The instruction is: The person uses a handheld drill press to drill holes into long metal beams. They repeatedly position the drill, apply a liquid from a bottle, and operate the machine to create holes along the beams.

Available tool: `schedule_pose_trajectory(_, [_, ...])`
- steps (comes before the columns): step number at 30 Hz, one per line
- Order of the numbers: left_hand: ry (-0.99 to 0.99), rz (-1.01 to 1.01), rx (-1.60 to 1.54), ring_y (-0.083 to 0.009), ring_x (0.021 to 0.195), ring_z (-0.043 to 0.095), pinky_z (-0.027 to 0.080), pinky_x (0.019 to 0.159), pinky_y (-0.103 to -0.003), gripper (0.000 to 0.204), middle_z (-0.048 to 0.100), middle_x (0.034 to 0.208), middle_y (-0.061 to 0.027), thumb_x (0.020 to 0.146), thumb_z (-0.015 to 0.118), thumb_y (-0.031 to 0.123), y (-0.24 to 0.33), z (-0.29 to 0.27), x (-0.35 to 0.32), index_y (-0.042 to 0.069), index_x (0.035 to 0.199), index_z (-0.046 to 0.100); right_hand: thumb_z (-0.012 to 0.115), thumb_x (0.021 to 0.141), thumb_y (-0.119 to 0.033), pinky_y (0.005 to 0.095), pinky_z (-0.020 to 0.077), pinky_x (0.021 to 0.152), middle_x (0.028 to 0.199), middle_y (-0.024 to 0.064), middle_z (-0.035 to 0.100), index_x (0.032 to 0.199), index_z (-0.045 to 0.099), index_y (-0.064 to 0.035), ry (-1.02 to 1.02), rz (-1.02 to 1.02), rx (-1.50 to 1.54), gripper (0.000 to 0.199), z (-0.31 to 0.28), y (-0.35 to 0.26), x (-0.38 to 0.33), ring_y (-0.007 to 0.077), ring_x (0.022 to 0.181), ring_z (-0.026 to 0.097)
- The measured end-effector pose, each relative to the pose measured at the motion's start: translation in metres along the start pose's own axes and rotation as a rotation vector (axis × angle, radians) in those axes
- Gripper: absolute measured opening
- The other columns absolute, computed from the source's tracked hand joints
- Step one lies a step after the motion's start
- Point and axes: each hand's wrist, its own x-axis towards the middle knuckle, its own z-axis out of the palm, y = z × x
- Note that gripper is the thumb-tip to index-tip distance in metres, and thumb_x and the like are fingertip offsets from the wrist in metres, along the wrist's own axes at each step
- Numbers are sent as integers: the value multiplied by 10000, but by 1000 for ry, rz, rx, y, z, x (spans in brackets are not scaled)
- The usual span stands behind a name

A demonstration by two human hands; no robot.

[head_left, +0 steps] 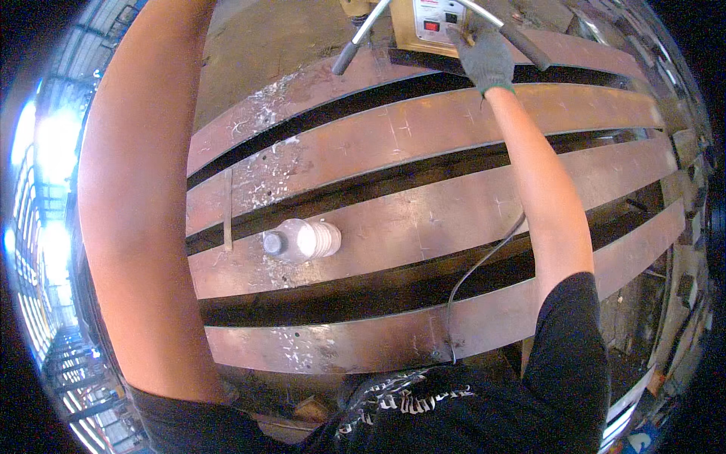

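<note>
The far yellow box (406,30) has a white front and red switch (431,26). I can't tell if the right hand (485,54) there is open or holding. The left hand is unseen.

The tan machine (406,29) has a red switch (431,26).

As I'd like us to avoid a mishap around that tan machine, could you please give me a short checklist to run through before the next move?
1. Right hand protected: ok, it wears a grey work glove.
2. Left hand protected: cannot tell, it is out of the picture.
3. Red switch in the wanted position: cannot tell, it is too small to read.
4. Black cable off the gaps: not ok, it crosses the gap between the two nearest steel beams.
5. Beam tops swept: not ok, pale flecks lie scattered toward the left.
6. Clear plastic bottle off the steel: not ok, it is on a beam.
</note>
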Motion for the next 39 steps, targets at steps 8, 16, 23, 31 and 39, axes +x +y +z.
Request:
schedule_pose_trajectory(8, [-61,-15,119,-313,760,733,572,789,-446,448,767,783,-109,941,585,456,2,-4,-3,106,795,823,598,931,-662,499,522,1004,1250,215,706,1248,682,-78,-144,176,27,670,41,33,38,426,1186,652])
schedule_pose_trajectory(16, [-54,2,157,-316,757,732,571,790,-446,452,764,767,-106,938,582,456,1,-6,1,105,783,820,615,946,-592,506,525,997,1228,224,708,1260,683,-67,-170,104,-16,615,17,9,40,430,1161,656])
schedule_pose_trajectory(23, [3,-6,126,-322,709,730,581,755,-449,465,759,740,-100,949,585,464,-9,3,-7,103,768,817,644,939,-506,492,567,880,1092,191,748,1114,714,-86,-337,-206,-143,460,-39,-54,-5,418,1034,707])
schedule_pose_trajectory(31, [-61,-177,95,-340,750,732,584,786,-454,502,763,798,-132,982,546,510,-25,18,-30,117,831,818,636,981,-423,485,540,907,1109,170,738,1168,692,-90,-256,-287,-515,387,-179,-95,38,384,1024,699])
schedule_pose_trajectory(39, [-7,-217,37,-414,858,718,557,847,-492,583,745,883,-210,1005,451,535,-48,43,-64,94,868,806,570,1013,-451,445,542,940,1137,158,753,1245,719,-116,-577,-408,-422,434,-217,-79,87,349,1061,710])
